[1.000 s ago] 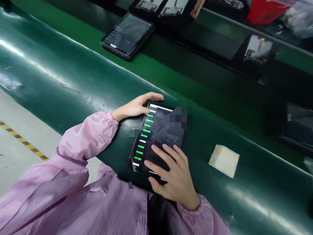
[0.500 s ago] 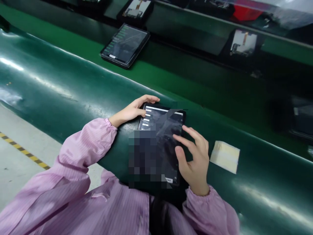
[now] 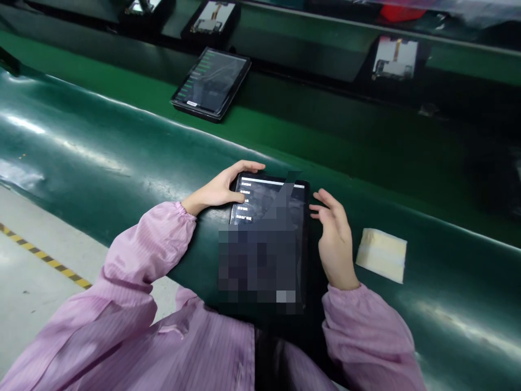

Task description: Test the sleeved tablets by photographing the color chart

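A black tablet (image 3: 264, 203) lies at the green bench's edge in front of me, its screen lit with a short column of white text lines at the upper left. Pixel blocks cover its lower part. My left hand (image 3: 220, 187) grips the tablet's upper left corner, thumb over the screen beside the text and fingers reaching along the top edge. Just off the right edge hovers my right hand (image 3: 337, 241), holding nothing, fingers loosely bent and apart. To its right lies a pale yellow folded pad (image 3: 382, 255).
Beyond the bench edge, another tablet (image 3: 214, 81) with green text lines rests on the green surface (image 3: 285, 144). Opened units with white panels (image 3: 394, 57) sit in dark holders further back. A red object (image 3: 401, 12) is at the top right.
My right hand has drawn back from over the screen to beyond the tablet's right edge. My left thumb has shifted slightly down and further onto the screen.
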`<move>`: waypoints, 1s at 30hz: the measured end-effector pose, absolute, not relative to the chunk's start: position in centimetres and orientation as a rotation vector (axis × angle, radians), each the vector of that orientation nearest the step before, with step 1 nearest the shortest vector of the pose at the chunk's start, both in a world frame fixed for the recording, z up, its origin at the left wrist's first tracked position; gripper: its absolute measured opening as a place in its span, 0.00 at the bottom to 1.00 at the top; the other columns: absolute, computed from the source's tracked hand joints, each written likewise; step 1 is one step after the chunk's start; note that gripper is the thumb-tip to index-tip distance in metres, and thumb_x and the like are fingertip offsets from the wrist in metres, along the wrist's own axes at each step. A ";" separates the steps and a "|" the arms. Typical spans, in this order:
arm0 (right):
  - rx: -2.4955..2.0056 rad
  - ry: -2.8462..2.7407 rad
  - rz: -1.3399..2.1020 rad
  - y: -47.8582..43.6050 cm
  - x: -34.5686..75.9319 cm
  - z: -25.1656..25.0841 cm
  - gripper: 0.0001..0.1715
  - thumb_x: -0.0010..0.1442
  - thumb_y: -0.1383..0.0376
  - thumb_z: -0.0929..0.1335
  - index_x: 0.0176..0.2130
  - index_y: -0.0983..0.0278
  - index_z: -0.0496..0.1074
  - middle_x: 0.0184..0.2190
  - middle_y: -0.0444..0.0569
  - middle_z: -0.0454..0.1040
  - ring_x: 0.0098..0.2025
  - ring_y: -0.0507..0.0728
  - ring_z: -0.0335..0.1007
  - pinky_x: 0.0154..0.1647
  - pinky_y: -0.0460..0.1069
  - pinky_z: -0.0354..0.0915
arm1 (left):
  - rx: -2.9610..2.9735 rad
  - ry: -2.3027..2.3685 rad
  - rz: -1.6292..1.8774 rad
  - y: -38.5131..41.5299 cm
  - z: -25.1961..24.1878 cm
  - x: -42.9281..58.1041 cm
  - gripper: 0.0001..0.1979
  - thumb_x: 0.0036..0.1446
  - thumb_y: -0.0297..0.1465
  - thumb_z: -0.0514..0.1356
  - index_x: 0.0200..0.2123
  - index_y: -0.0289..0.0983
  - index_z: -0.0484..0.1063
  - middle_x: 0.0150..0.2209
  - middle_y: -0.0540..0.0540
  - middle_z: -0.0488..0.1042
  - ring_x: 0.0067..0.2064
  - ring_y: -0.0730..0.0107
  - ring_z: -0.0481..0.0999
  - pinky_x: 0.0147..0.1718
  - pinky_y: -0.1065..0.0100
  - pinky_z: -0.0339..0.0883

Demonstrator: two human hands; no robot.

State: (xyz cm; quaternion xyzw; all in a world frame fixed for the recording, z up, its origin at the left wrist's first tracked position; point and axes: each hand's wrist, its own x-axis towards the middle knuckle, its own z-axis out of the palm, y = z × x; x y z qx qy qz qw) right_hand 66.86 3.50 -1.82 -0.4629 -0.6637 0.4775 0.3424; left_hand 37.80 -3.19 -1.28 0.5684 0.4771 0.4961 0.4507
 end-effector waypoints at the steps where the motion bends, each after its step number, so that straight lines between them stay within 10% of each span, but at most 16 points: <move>1: -1.199 -1.744 1.257 4.0 66.6 -1.9 0.26 0.72 0.52 0.63 0.64 0.55 0.69 0.62 0.52 0.72 0.57 0.62 0.73 0.59 0.62 0.71 | 1.386 1.173 1.233 -3.2 -1.2 37.8 0.35 0.46 0.25 0.67 0.60 0.44 0.70 0.66 0.42 0.70 0.68 0.51 0.66 0.70 0.48 0.55; 30: -1.225 -1.771 1.309 4.0 67.7 -1.9 0.21 0.71 0.49 0.66 0.56 0.54 0.78 0.53 0.50 0.79 0.47 0.59 0.77 0.53 0.58 0.74 | 1.461 1.170 1.101 -3.5 -1.1 37.5 0.39 0.47 0.25 0.59 0.66 0.47 0.65 0.71 0.47 0.61 0.74 0.47 0.54 0.74 0.47 0.45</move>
